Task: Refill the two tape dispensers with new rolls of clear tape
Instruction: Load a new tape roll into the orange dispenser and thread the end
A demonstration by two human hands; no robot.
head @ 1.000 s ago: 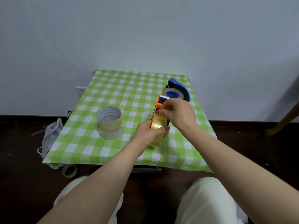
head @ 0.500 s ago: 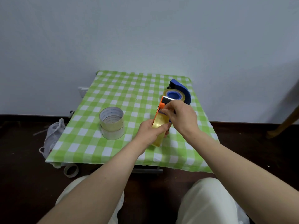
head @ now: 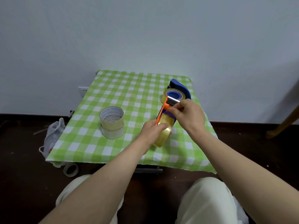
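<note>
An orange tape dispenser (head: 163,110) with a yellowish clear roll (head: 163,135) in it is held upright over the table's right half. My left hand (head: 152,132) grips the roll and the dispenser's lower end. My right hand (head: 187,115) pinches the tape end just below the toothed metal blade (head: 173,99). Behind them a blue dispenser (head: 181,88) lies on the table with a roll (head: 174,95) in it. Two more rolls (head: 112,122) stand stacked at the table's left middle.
The small table wears a green-and-white checked cloth (head: 126,94) and stands against a white wall. On the dark floor at the left lie a white plastic bag (head: 52,135) and a spent tape ring (head: 70,169). A wooden leg (head: 284,123) slants at the right.
My right hand's fingers have shifted slightly up the dispenser toward the blade, drawing the tape end along. My left hand keeps the same grip. The view has drifted a little.
</note>
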